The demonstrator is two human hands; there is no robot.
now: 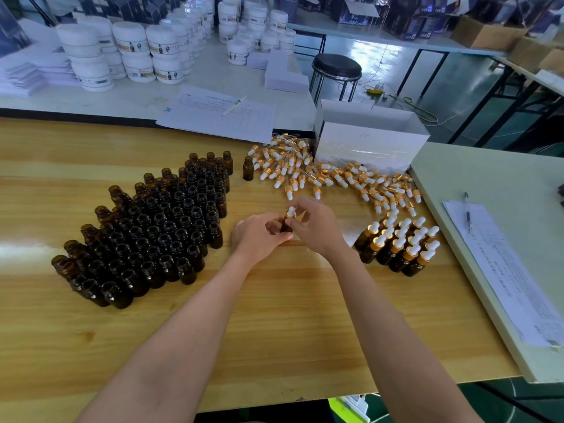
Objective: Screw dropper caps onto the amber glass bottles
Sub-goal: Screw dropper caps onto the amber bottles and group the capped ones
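My left hand [259,236] grips a small amber bottle [286,226] over the middle of the wooden table [274,315]. My right hand [314,225] pinches the gold collar of the white-bulbed dropper cap [291,212] sitting on that bottle's neck. A dense block of open amber bottles [158,227] stands to the left. Loose dropper caps [329,174] lie in a heap behind my hands. Several capped bottles [399,245] stand in a group to the right.
One lone open bottle [248,168] stands beside the cap heap. A white cardboard box [369,138] sits behind the caps. Paper forms with pens lie at the back [219,114] and on the pale side table [503,270]. White jars [128,53] fill the far bench, near a black stool [336,68].
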